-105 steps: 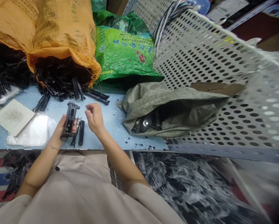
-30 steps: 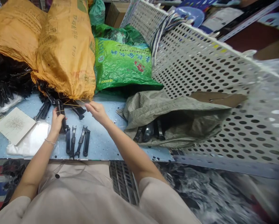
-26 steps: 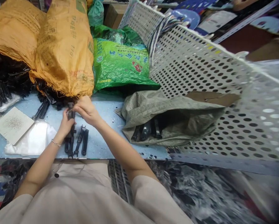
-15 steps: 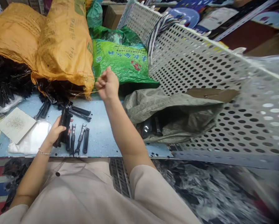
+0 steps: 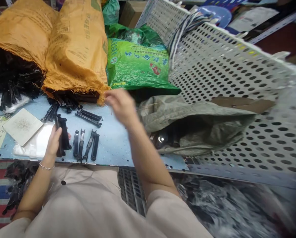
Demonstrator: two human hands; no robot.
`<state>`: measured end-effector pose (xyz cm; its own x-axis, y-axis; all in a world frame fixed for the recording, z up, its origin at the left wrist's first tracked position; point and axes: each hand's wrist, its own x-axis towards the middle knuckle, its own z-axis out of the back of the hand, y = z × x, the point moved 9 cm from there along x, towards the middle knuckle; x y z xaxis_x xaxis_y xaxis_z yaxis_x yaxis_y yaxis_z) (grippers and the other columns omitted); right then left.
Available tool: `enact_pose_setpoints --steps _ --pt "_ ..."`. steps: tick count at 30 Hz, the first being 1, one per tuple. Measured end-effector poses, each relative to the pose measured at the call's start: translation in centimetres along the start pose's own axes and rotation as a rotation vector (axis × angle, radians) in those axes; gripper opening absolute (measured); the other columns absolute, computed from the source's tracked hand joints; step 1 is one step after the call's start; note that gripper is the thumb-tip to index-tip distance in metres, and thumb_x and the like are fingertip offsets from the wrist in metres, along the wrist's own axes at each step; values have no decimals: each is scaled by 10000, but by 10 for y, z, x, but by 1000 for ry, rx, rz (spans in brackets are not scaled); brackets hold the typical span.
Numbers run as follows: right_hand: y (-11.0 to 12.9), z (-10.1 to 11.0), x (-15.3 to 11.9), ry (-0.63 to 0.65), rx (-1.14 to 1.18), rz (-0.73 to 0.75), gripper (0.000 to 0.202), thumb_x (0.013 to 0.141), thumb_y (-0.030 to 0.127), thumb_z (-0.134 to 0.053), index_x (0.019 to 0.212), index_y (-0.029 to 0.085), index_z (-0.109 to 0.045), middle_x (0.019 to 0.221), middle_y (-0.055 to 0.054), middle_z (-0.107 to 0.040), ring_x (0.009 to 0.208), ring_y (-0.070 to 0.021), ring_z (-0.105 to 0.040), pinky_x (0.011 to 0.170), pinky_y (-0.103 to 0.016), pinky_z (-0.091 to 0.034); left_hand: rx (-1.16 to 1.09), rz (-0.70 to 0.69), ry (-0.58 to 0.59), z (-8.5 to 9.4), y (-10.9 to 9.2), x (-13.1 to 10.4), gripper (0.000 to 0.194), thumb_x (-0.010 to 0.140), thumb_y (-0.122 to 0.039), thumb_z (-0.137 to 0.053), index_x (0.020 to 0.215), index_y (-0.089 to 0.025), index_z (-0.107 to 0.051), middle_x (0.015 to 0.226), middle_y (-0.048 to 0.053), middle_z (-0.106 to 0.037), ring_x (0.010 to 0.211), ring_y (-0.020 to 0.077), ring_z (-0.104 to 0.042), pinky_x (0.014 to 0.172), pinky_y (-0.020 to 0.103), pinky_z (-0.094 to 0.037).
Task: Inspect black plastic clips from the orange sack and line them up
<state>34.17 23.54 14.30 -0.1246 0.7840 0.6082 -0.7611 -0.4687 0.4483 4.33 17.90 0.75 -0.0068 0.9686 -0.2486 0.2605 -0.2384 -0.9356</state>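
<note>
My left hand is closed around a bundle of slim black plastic parts, held upright over the near edge of the blue table. Just right of it, several black plastic pieces lie side by side, some with forked ends. My right hand is at the lower right corner of an orange woven sack, where the hem is frayed. Its fingers are bent together and slightly blurred; what they pinch, if anything, is too small to make out. More black parts rest below the sack's mouth.
Another orange sack spills black parts at the left. A pale square tile lies on white plastic bags. Behind my right hand are a green sack and an open grey sack, against a perforated white panel.
My right hand has come down from in front of the green sack to the orange sack's corner. My left hand still holds the black bundle. The whole view has shifted slightly.
</note>
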Motion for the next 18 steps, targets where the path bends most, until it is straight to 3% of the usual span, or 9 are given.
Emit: enact_pose_setpoints --steps 2,3,6,8,10,15,18 --pt "59 -62 -22 260 36 113 358 1012 492 -479 1095 198 -666 1070 -130 -669 983 -253 -602 859 -389 -481 14 63 90 -27 11 -8 513 868 -579 -627 1216 -206 -575 891 39 -699 704 166 -701 618 288 -601" --pt "75 -86 -33 341 42 126 390 1003 531 -478 1061 192 -660 1044 -133 -666 967 -261 -592 842 -387 -472 30 92 134 -37 16 -12 542 878 -595 -611 1250 -203 -566 840 37 -693 699 178 -699 616 299 -599" --pt "77 -127 -55 421 143 -55 457 1041 548 -342 917 196 -605 869 -90 -637 845 -223 -566 757 -338 -440 77 83 192 -50 19 -18 636 878 -595 -626 1380 -228 -492 817 27 -688 689 185 -690 615 305 -583" --pt "63 -136 -67 442 304 -226 500 1062 543 -236 862 213 -555 752 -31 -589 727 -179 -540 696 -297 -421 88 8 148 -47 15 -14 694 852 -571 -681 1428 -263 -448 922 34 -699 713 181 -689 633 297 -577" --pt "60 -136 -79 472 407 -278 533 1065 548 -180 835 222 -533 704 -4 -558 666 -160 -518 664 -280 -406 85 -26 82 -41 12 -8 691 839 -558 -703 1421 -280 -456 994 40 -700 749 188 -696 648 295 -576" --pt "109 -135 -119 600 192 65 461 1031 573 -351 862 202 -568 842 -90 -631 802 -215 -561 699 -317 -391 83 -34 -58 -19 7 7 480 883 -570 -614 1226 -235 -588 871 24 -697 765 185 -687 656 274 -558" --pt "108 -149 -133 706 250 18 434 1074 478 -289 854 216 -556 798 -47 -622 724 -181 -550 660 -291 -375 193 -121 -69 -4 0 16 427 894 -561 -594 1144 -217 -623 926 43 -710 789 180 -669 685 267 -533"
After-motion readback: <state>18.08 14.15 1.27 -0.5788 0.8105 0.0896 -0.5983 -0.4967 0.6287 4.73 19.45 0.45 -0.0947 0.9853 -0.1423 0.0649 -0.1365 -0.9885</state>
